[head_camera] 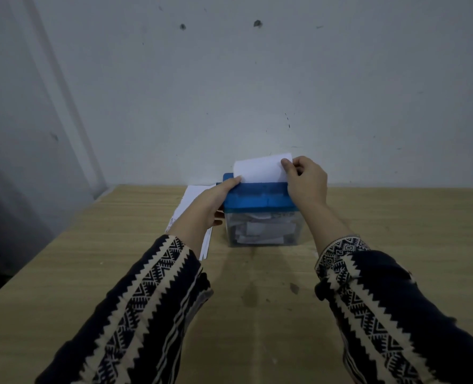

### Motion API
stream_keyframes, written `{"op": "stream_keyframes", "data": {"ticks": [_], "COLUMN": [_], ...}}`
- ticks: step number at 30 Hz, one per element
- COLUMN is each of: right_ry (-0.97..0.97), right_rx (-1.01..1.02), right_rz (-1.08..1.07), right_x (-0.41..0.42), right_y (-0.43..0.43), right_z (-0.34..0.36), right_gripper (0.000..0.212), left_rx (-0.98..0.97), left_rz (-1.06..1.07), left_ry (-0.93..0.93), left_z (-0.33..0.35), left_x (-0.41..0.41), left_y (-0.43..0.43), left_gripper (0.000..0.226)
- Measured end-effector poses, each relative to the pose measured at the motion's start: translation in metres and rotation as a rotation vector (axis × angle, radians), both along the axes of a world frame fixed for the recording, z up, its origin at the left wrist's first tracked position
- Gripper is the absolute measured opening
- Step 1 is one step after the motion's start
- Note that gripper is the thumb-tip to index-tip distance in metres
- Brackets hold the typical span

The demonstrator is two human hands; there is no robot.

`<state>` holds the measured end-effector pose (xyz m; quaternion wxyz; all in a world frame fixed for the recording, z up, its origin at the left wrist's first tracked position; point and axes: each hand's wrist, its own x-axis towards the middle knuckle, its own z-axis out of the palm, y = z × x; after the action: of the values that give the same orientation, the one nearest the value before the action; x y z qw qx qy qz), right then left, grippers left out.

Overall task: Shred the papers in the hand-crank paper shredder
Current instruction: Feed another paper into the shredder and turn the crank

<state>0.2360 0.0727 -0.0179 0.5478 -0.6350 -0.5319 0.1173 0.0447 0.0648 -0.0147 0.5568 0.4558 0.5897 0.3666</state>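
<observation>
Right hand (307,181) pinching paper (260,169), left hand (210,200) seemingly gripping shredder (257,199), fingers mostly hidden

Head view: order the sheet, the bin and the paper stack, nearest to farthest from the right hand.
1. Sheet, pinched by the right hand.
2. Bin, just below.
3. Paper stack, left of the shredder.
</observation>
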Motion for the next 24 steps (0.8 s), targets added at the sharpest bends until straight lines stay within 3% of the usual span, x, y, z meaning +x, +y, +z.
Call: {"op": "stream_keyframes", "data": {"ticks": [5, 13, 24], "right_ry": [-0.022, -0.173, -0.371], "right_rx": [0.04, 0.032, -0.167], "right_rz": [-0.027, 0.0, -0.075], "right_x": [-0.001, 0.003, 0.003], "right_y": [-0.002, 0.002, 0.008], "right_z": [0.0, 0.0, 0.003], "right_gripper": [0.025, 0.032, 0.063], "left_rx": [0.047, 0.152, 0.237], "left_rz": [0.024, 0.063, 0.105], "left_ry": [-0.151, -0.123, -0.178], "left_z": [0.001, -0.003, -0.008], "left_x": [0.004, 0.004, 0.008], "left_y": [-0.001, 0.007, 0.011], "left_gripper": [0.034, 0.044, 0.048]}}
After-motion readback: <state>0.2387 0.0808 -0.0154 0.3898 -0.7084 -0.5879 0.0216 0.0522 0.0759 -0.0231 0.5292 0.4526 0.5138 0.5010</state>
